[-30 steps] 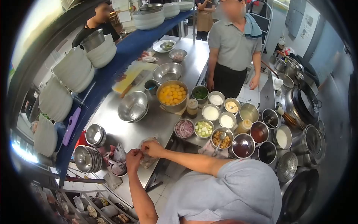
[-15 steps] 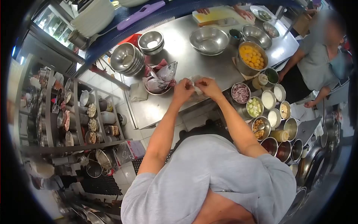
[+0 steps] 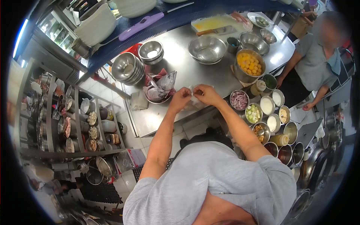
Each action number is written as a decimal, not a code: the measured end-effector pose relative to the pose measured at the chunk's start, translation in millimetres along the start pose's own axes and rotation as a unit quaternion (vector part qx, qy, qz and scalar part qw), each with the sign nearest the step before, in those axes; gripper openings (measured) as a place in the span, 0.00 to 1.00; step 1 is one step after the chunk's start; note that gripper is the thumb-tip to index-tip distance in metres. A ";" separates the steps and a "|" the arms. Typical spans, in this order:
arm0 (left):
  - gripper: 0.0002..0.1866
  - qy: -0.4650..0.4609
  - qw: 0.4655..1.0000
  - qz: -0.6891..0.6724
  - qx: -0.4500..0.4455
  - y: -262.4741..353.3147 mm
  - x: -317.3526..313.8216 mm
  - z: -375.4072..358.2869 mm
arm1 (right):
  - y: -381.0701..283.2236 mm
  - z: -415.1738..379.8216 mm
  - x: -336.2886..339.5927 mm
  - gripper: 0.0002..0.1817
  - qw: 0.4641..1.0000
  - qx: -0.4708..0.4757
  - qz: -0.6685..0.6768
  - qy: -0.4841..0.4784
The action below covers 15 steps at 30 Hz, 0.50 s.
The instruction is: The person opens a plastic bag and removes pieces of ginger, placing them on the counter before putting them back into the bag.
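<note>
A translucent bag is held at the near edge of the steel counter, its top pinched in the closed fingertips of the left hand and right hand. Just beside the left hand, fish pieces are heaped in a bowl; beyond the right, sliced onions and egg yolks are kept in separate metal containers.
</note>
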State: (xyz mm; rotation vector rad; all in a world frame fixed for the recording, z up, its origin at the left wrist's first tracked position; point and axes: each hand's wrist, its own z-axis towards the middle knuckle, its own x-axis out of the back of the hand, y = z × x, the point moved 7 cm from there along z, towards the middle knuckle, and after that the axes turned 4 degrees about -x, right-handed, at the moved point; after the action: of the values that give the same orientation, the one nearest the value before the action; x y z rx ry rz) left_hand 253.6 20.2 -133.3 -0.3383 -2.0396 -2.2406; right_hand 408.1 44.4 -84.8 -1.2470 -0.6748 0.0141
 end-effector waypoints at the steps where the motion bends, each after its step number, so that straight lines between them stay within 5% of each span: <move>1: 0.07 -0.022 0.996 -0.082 0.027 -4.9 -2.4 -0.2 | -1.3 1.6 0.3 0.12 1.000 0.007 -0.004 -0.012; 6: 0.08 -0.047 0.932 -0.318 0.165 10.4 -5.3 -5.9 | 5.1 19.8 -5.6 0.12 0.989 0.058 -0.107 -0.085; 8: 0.13 -0.013 0.978 -0.086 0.191 40.2 9.2 -5.0 | 3.4 29.8 -9.3 0.13 0.971 0.071 -0.187 -0.128; 9: 0.13 -0.012 0.978 -0.085 0.192 46.0 10.7 -1.7 | 1.5 31.5 -10.1 0.12 0.966 0.053 -0.211 -0.141; 11: 0.14 -0.042 0.967 0.236 0.082 64.4 14.6 3.9 | 6.6 30.8 -15.1 0.12 0.959 0.037 -0.230 -0.161; 12: 0.14 -0.038 0.967 0.236 0.083 55.0 12.7 3.5 | 13.0 33.5 -13.1 0.13 0.969 0.051 -0.186 -0.153; 14: 0.12 0.127 0.983 0.008 0.130 26.0 21.0 0.8 | 14.2 37.1 -6.7 0.13 0.977 0.066 -0.143 -0.144; 15: 0.12 0.126 0.983 0.008 0.130 26.1 15.7 -4.6 | 14.9 33.3 -1.9 0.14 0.982 -0.009 -0.107 -0.158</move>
State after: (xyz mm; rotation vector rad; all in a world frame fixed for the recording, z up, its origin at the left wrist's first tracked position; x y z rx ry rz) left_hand 243.5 14.3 -104.8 -0.0457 -2.1425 -1.8636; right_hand 395.8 77.6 -93.7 -1.1939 -1.0842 0.0284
